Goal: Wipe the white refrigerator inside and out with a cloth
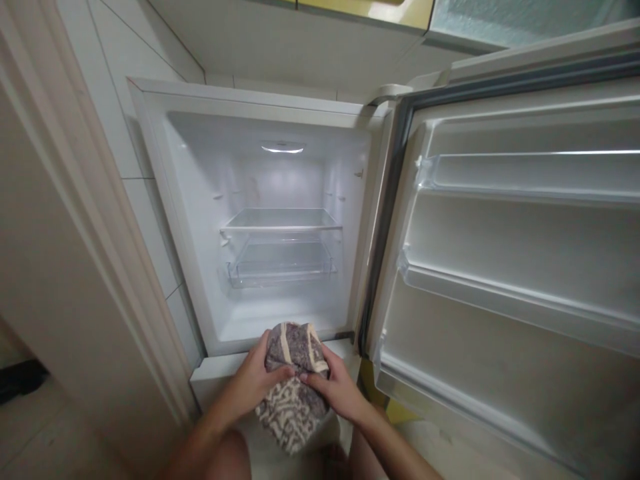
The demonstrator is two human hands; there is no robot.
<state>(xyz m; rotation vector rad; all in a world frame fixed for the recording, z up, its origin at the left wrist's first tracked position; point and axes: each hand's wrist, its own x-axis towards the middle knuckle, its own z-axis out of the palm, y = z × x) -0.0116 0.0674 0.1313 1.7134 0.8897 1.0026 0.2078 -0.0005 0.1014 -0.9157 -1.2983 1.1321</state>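
Observation:
A patterned brown and cream towel [295,407], partly folded, is gripped between both hands in front of the fridge's lower edge. My left hand [263,377] closes round its left side, the thumb pressing on top. On the opposite side my right hand [337,383] has its fingers wrapped round the cloth, with the thumb near the left one. Part of the towel hangs below the hands. Behind it stands the open fridge [195,220], its inside lit by a lamp [283,147]. A glass shelf [280,219] and a clear drawer [283,270] are inside.
The fridge door [500,240] is swung wide to the right, carrying clear door bins [525,307]. A door frame [75,167] and a tiled wall [150,207] rise at left. Yellow cabinets [370,10] hang above. A white drawer front [215,373] lies under the compartment.

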